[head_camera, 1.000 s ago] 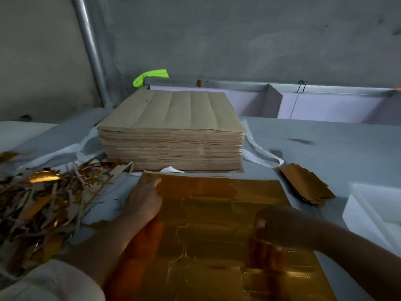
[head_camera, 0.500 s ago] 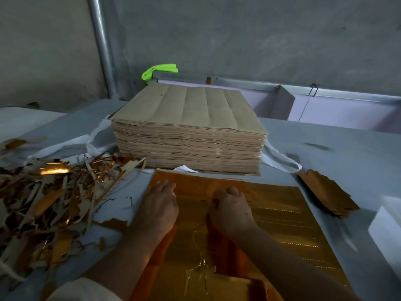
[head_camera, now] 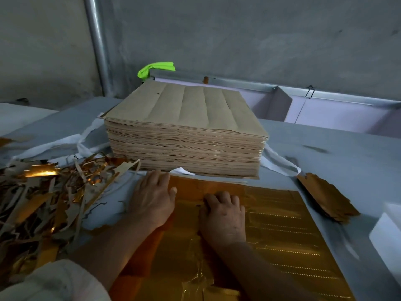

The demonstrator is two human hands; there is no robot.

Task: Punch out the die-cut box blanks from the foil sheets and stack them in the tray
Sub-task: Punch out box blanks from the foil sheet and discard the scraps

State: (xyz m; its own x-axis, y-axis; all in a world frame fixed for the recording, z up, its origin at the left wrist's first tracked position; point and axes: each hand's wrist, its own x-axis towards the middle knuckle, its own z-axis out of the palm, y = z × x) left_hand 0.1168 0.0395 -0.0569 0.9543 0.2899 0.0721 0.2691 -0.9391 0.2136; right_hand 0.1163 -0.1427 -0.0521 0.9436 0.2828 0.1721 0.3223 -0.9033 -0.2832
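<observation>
Fingers (head_camera: 155,180) of the left hand (head_camera: 152,198) lie spread and flat on the far left corner of the foil sheet (head_camera: 282,224), pinning it to the tabletop (head_camera: 336,153). Those of the right hand (head_camera: 223,216), just beside, are curled with tips dug into the foil; whether they pinch an edge does not show. Step judged: loosening a blank at the sheet's far edge, near the stack of sheets (head_camera: 186,131); next it must tear free cleanly and go to the white tray (head_camera: 386,242), near right.

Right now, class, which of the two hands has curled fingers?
The right hand, knuckles up on the gold foil sheet; the left hand lies flat, fingers straight, at the sheet's far left corner.
</observation>
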